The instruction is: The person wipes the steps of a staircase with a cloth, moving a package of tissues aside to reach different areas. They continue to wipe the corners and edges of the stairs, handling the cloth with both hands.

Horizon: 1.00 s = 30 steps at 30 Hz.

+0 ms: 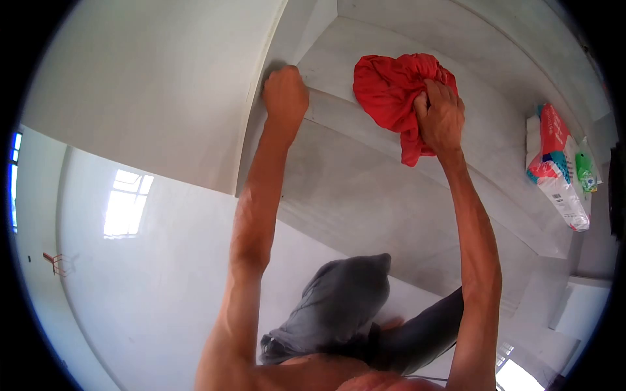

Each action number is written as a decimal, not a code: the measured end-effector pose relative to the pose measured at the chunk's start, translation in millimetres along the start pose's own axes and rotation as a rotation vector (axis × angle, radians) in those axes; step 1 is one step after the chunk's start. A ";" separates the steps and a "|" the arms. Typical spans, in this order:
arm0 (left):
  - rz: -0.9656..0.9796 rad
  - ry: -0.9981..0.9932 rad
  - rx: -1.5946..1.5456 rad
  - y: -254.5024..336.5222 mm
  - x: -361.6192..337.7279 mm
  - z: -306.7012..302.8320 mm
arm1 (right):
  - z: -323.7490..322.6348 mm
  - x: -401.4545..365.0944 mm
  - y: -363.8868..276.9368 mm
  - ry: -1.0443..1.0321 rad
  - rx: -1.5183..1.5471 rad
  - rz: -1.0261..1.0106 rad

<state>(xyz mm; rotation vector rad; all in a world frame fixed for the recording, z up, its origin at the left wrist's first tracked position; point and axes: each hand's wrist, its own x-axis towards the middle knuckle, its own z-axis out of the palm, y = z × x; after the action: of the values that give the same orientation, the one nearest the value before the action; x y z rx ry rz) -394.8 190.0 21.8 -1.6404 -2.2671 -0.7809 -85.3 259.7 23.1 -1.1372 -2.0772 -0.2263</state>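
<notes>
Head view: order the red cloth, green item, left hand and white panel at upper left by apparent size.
Largest to smallest, as they look:
1. White panel
2. Red cloth
3. Left hand
4. Green item

No legible text, red-and-white package [558,171] — pale sideways lettering [554,122], too small to read

i see, by the person's clock, a cloth [385,88] on a ledge [495,140] at one o'clock, under the right hand [443,117]; a packet [561,186] at two; the left hand [285,94] beside a panel [150,91] at eleven.
</notes>
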 end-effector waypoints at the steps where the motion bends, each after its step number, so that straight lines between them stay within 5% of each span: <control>1: 0.021 -0.001 -0.002 0.4 4.8 -1.3 | -0.1 -0.1 0.0 0.001 0.005 0.004; 12: 0.174 -0.180 0.203 2.9 46.9 -10.7 | 3.6 -1.2 5.5 0.063 0.041 -0.026; 18: 0.101 -0.277 0.173 1.6 54.6 -12.0 | 5.7 -0.7 8.9 0.029 0.032 -0.012; 23: 0.124 -0.497 0.331 -9.8 76.3 -0.3 | 9.9 -2.5 12.0 0.066 0.023 -0.016; 30: 0.162 -0.166 0.278 -13.0 64.9 5.6 | 7.8 -4.0 10.1 0.100 0.075 -0.003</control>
<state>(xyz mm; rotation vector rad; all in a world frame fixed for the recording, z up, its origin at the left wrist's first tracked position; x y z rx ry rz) -428.6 242.4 44.8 -1.7800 -2.1926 -0.2859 -80.2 266.8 13.0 -1.0567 -1.9832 -0.2015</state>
